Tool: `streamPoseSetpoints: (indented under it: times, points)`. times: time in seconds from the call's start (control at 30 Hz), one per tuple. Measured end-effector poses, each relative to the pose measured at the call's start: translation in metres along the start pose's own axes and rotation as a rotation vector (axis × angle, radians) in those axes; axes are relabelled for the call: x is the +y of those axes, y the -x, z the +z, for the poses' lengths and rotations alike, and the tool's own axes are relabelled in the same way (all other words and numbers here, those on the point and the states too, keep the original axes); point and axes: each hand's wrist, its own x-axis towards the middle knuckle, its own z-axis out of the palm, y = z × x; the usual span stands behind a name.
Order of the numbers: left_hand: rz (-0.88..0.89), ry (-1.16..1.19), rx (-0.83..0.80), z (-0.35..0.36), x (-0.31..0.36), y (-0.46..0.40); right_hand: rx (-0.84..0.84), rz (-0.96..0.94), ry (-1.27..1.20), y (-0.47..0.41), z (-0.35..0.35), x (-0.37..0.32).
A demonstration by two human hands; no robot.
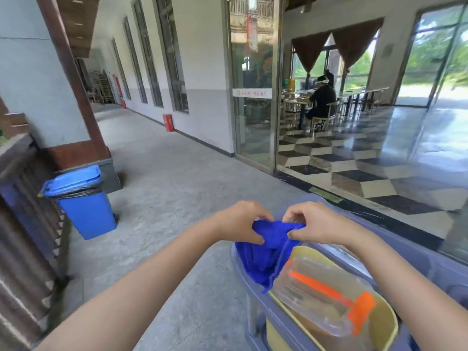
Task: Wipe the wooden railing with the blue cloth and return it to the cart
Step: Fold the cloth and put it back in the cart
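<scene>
The blue cloth (264,254) hangs bunched over the near left corner of the grey-blue cart (430,264), its lower part draped inside the tray. My left hand (240,222) pinches the cloth's top edge on the left. My right hand (316,224) pinches the same edge on the right, thumb and fingers closed on the fabric. The dark wooden railing (27,198) runs along the far left of the view, well away from both hands.
A clear spray bottle with an orange tube (321,295) lies in a yellow basin (385,323) on the cart. A blue lidded bin (83,201) stands by the railing and a pillar. Concrete walkway stretches ahead; a glass doorway at right opens onto a tiled hall with a seated person.
</scene>
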Motion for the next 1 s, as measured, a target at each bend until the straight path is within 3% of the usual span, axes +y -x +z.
streamPoseSetpoints:
  times: [0.23, 0.5, 0.8, 1.0]
  points:
    - [0.303, 0.013, -0.088, 0.003, 0.014, -0.095, 0.117, 0.236, 0.061, 0.011, -0.031, 0.048]
    - [0.677, 0.138, -0.251, 0.046, 0.074, -0.161, 0.308, 0.642, 0.098, 0.091, -0.038, 0.072]
    - [1.115, 0.152, -0.437, 0.1, 0.152, -0.153, 0.508, 1.072, 0.079, 0.19, 0.003, 0.035]
    - [1.283, 0.134, -0.513, 0.141, 0.181, -0.12, 0.509, 1.275, 0.045, 0.233, 0.044, 0.013]
